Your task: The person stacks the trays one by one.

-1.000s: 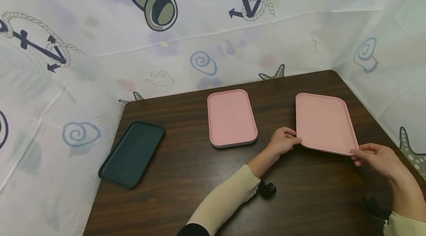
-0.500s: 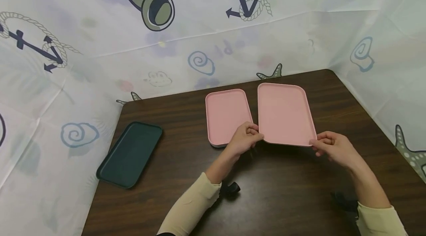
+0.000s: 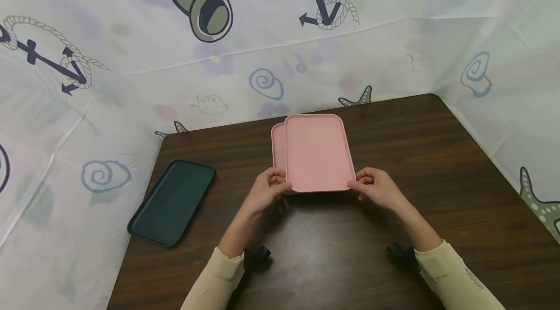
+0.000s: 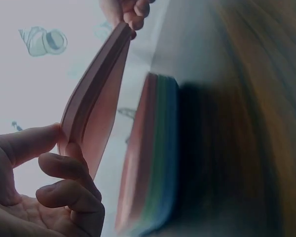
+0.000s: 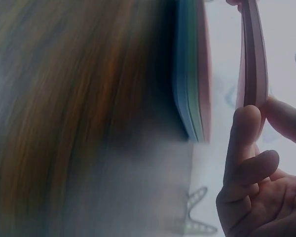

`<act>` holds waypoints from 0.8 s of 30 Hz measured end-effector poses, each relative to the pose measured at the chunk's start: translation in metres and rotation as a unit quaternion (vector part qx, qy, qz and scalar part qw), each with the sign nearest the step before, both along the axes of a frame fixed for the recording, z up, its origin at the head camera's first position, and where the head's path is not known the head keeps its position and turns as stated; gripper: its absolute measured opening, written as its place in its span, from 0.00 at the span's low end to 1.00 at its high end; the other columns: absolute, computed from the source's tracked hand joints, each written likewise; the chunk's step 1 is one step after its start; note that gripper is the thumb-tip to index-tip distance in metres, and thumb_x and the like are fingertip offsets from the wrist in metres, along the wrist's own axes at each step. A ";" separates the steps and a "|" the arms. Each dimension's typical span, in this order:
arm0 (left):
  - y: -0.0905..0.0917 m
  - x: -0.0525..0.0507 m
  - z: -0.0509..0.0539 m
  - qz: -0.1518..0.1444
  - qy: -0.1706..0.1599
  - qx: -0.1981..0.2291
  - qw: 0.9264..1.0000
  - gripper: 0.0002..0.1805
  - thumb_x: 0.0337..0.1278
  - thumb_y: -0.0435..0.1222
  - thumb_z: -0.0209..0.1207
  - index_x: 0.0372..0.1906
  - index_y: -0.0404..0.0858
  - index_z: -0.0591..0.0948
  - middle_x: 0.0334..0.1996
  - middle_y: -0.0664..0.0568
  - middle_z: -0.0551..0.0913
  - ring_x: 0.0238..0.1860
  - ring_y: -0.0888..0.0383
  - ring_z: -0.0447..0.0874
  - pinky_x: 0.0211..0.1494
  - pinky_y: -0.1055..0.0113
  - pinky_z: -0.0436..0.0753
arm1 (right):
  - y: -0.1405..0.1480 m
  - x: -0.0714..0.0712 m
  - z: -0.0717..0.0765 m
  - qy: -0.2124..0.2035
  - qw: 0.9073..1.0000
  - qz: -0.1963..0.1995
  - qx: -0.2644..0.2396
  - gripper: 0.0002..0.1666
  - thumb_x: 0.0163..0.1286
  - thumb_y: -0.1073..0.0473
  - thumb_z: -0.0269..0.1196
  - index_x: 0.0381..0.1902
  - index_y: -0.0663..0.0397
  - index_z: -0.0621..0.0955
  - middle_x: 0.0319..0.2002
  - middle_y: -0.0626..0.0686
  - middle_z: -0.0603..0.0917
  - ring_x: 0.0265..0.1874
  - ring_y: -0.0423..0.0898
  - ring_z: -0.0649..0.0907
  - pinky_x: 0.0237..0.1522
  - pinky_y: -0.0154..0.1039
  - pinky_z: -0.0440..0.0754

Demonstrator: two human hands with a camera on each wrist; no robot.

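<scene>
Both hands hold a pink tray [image 3: 320, 153] level by its near corners. My left hand [image 3: 264, 191] pinches the near left corner between thumb and fingers. At the near right corner, my right hand [image 3: 381, 188] has the same kind of pinch. Below the held tray is a stack of trays [image 4: 155, 153], with a gap between them in both wrist views. Its layers look pink, green and blue, the pink one on top. In the head view only the left strip of that top pink tray [image 3: 278, 147] shows; the held tray covers the rest.
A dark green tray [image 3: 171, 203] lies askew near the left edge of the brown wooden table [image 3: 332, 261]. A white printed cloth [image 3: 271, 33] hangs behind the table and along its sides.
Both hands have carried the pink tray leftward from the right side of the table until it hangs over the stack. The stack and the dark green tray have stayed in place.
</scene>
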State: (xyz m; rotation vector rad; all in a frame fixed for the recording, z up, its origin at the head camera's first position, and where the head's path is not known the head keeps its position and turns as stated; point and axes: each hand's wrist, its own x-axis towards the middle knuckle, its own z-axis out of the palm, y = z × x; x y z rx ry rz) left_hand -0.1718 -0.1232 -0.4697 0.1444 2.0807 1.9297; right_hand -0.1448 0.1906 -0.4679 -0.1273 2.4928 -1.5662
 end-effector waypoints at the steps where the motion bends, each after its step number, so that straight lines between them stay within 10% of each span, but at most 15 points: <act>1: -0.005 0.001 -0.002 0.006 -0.003 -0.001 1.000 0.15 0.57 0.25 0.62 0.48 0.27 0.72 0.26 0.54 0.77 0.16 0.64 0.64 0.19 0.73 0.62 | -0.004 -0.002 -0.001 -0.001 1.000 0.003 0.001 0.18 0.67 0.55 0.66 0.41 0.67 0.78 0.26 0.60 0.84 0.24 0.53 0.83 0.29 0.41 0.76; 14: -0.035 -0.003 -0.018 0.053 -0.041 -0.032 0.997 0.16 0.56 0.28 0.65 0.48 0.28 0.74 0.25 0.54 0.77 0.16 0.62 0.64 0.18 0.72 0.61 | -0.037 -0.021 -0.009 0.007 1.000 0.000 0.029 0.16 0.65 0.54 0.68 0.39 0.63 0.80 0.28 0.63 0.84 0.23 0.54 0.84 0.26 0.41 0.75; 24: -0.034 0.000 0.007 0.033 -0.047 -0.047 0.997 0.16 0.58 0.26 0.62 0.48 0.23 0.73 0.24 0.52 0.78 0.17 0.62 0.65 0.19 0.71 0.63 | -0.042 -0.027 -0.014 -0.005 0.999 -0.011 0.037 0.16 0.65 0.53 0.68 0.38 0.61 0.80 0.25 0.54 0.83 0.24 0.52 0.84 0.24 0.40 0.76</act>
